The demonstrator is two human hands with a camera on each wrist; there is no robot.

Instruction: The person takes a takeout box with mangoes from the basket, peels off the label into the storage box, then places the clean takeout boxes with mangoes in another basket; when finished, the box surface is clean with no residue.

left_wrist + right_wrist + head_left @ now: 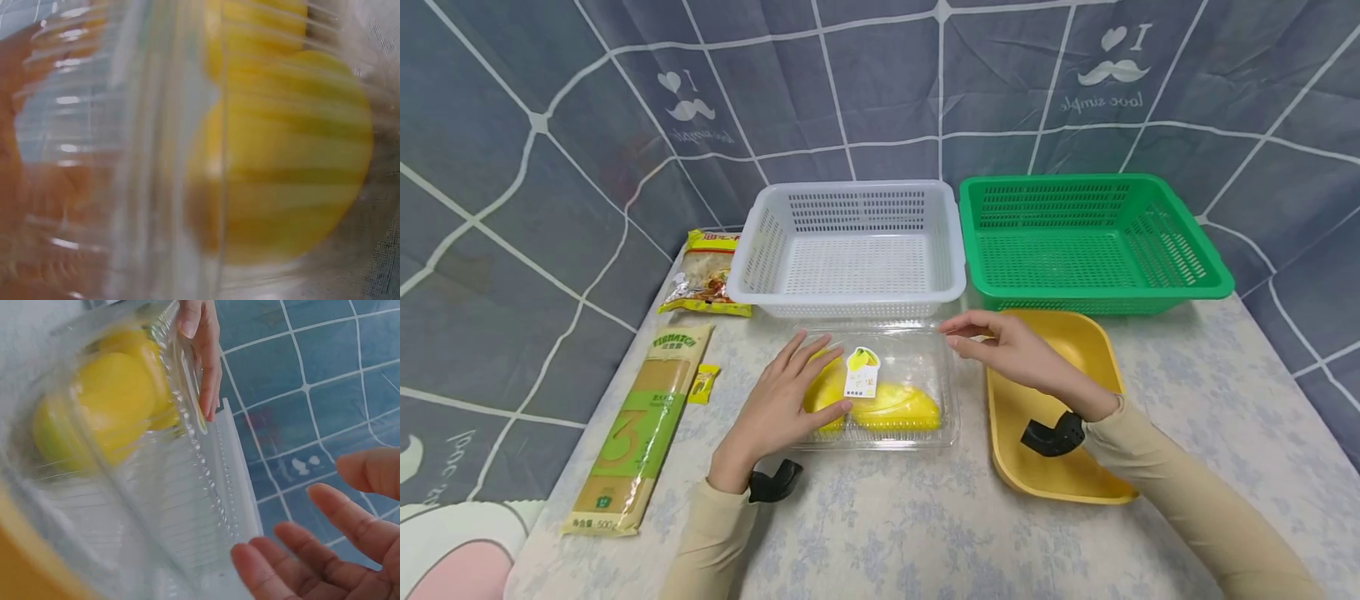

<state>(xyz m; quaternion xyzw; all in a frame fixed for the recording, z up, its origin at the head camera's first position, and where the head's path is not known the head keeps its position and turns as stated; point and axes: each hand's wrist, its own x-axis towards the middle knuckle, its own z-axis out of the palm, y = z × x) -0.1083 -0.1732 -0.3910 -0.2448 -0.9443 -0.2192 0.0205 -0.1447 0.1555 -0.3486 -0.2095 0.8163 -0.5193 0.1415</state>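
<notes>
A clear plastic clamshell box (917, 360) lies closed on the table with yellow fruit (898, 407) inside and a fruit sticker (861, 375) on its lid. My left hand (778, 400) lies over the box's left side, fingers spread across the lid. Near the far right corner is my right hand (1018, 350), its fingers loosely bent. From the right wrist view, the right fingers (337, 519) curve with nothing between them, apart from the box. In the left wrist view, a rounded yellow-green fruit (287, 162) shows blurred through the ribbed plastic.
Behind the box stand a white basket (850, 297) and a green basket (1097, 293). A yellow tray (1052, 475) sits under the right forearm. To the left lie a noodle pack (636, 425), a small yellow packet (703, 384) and a food bag (703, 275).
</notes>
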